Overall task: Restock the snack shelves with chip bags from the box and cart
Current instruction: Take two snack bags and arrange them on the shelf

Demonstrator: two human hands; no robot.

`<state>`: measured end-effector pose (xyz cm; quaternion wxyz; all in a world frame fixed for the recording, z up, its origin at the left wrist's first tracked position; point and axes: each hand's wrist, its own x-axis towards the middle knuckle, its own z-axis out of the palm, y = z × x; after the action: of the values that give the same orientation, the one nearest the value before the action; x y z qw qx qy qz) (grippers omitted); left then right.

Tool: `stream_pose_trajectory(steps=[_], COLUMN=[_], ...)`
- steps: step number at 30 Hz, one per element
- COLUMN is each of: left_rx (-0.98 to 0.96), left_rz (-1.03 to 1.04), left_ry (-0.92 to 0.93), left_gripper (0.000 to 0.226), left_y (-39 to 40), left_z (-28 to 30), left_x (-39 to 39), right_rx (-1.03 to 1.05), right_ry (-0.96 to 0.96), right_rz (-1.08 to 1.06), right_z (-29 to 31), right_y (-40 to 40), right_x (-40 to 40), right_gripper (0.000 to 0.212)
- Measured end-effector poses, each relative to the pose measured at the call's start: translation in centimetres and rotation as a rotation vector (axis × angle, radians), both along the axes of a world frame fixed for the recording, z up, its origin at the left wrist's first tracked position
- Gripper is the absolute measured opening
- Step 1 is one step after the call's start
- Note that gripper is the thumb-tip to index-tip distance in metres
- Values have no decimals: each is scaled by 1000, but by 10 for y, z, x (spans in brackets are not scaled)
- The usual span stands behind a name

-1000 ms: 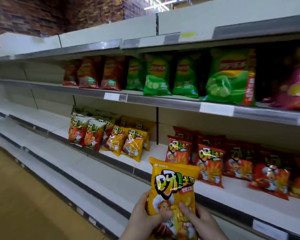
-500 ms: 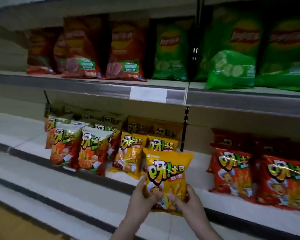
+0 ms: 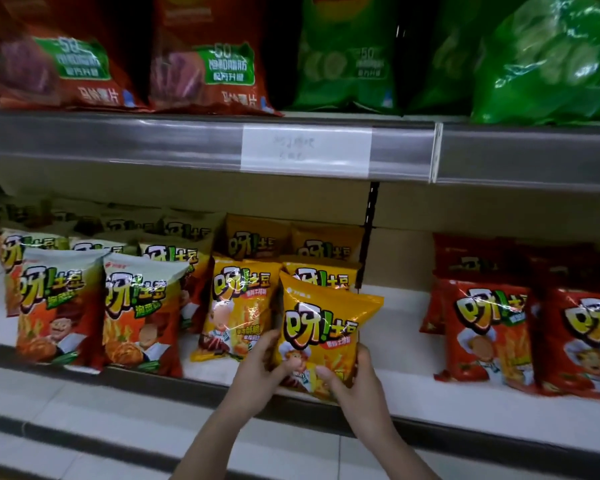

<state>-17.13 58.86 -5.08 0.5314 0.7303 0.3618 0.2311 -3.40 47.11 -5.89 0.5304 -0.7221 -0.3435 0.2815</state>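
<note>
A yellow chip bag [image 3: 321, 336] is gripped at its lower corners by the left hand [image 3: 257, 374] and the right hand [image 3: 352, 382], at the near edge of the shelf [image 3: 413, 415]. Placement is judged under way; next it must be stood upright, right of the yellow row [image 3: 238, 306].

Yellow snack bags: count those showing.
5: one held bag in both hands, one front left, one directly behind the held, two at back. More may be hidden.
</note>
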Motion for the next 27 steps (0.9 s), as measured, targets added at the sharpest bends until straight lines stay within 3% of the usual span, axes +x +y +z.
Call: stream_pose_trajectory(steps=[5,9,12,16,18,22,27], left_rx=[10,-22,-43,85,192,217,130], left_rz=[32,-5,13,348,451,234,-119], left_ry=[-30,12,20,-51,-100,-211,-217], left_gripper=[60,55,63,55,43,11,18], left_y=[9,-2,-11,-44,-67,-135,-265], left_z=[-2,-4,10,51,75,114,146], left_x=[10,3,1,11,20,53,125], right_rx=[-6,-86,-137,-64,-42,69,180], right_ry=[-24,-38,-62,-110,-166,-123,-65], right_rz=[29,99,162,74,28,-2,-67], right_z=[3,3,12,38,55,89,130], right_y=[15,4,0,-24,-47,-110,-242], right_x=[11,6,8,14,20,39,82], right_gripper=[57,74,62,72,63,29,18])
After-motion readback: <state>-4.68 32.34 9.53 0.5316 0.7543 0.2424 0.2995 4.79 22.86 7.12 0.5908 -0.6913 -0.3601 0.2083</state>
